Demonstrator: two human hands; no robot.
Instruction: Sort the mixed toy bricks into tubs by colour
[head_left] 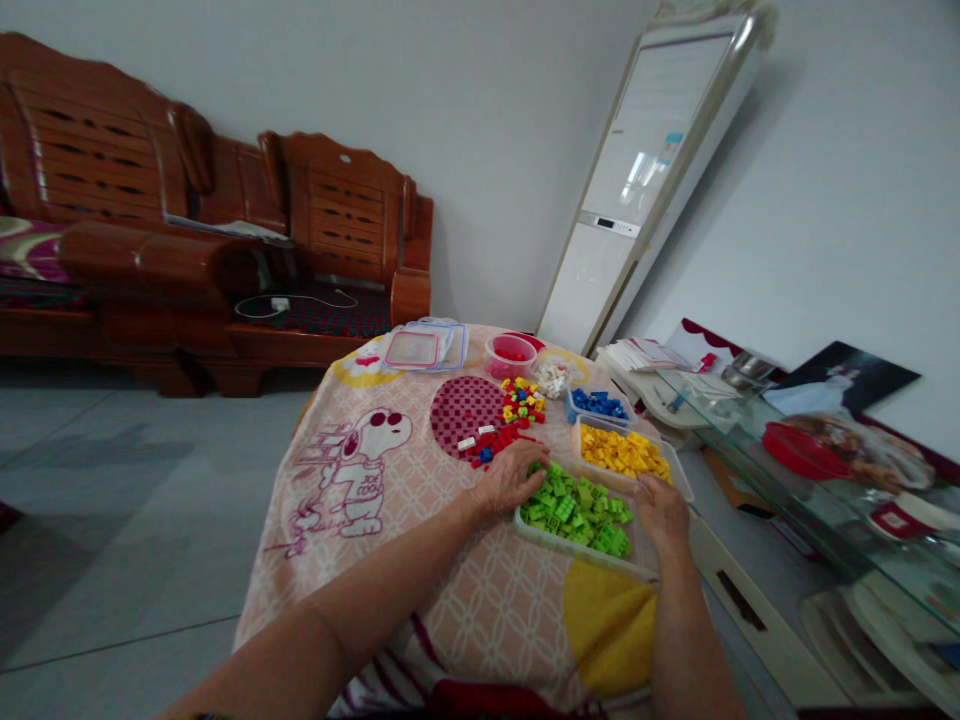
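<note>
A clear plastic box (574,548) with green toy bricks (574,510) stands on the cloth-covered table, between my hands. My left hand (510,478) is at its back left corner, fingers curled over the rim. Around the right side of the same box my right hand (664,512) is closed, close to the yellow bricks; its fingertips are partly hidden. Behind it sits a box (679,470) of yellow bricks (622,452), and beyond that a smaller box of blue bricks (598,403). Loose red bricks (499,440) and mixed bricks (523,400) lie past my left hand.
A round pink tub (510,355) with red pieces and a bag of white pieces (553,376) stand at the back. Lids (424,347) lie at the far left. A glass table (810,480) with a red basket (806,452) is on the right. Wooden seats (345,220) are behind.
</note>
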